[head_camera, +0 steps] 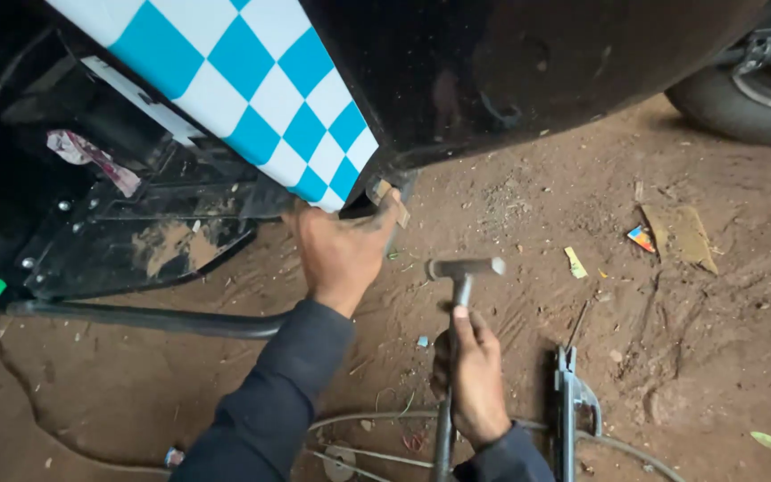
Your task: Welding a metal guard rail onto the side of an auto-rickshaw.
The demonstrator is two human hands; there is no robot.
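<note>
Two hands at work, both mine, low beside a vehicle.

Item: my left hand (343, 254), dark sleeve to the wrist, clasps a small tan wooden block (389, 200) with thumb and fingers and presses it against the lower edge of the black vehicle body panel (510, 71).

Item: my right hand (470, 375) is clenched round the handle of a grey metal hammer (463, 278). Its long axis runs nearly straight up the view from my fist; its head lies crosswise at the far end, level, just below and right of the block and apart from it.

Item: blue-and-white chequered panel (252, 80), slanting down to the corner where the block sits.

Item: open black footwell (145, 232) to the left, holding smears of brown mud and a crumpled pink-and-white scrap (91, 156); a dark metal tube (145, 317) runs beneath it.

Item: grey metal tool with upright handle (568, 402) standing on the soil near my right wrist, beside a thin curved cable (377, 418).

Surface: bare red-brown earth (671, 339), scuffed, strewn with a yellow paper scrap (575, 261), a multicoloured wrapper (642, 237) and a flat brown cardboard piece (682, 234). Black rubber tyre (742, 98) at upper right. Outdoors, daylight.
</note>
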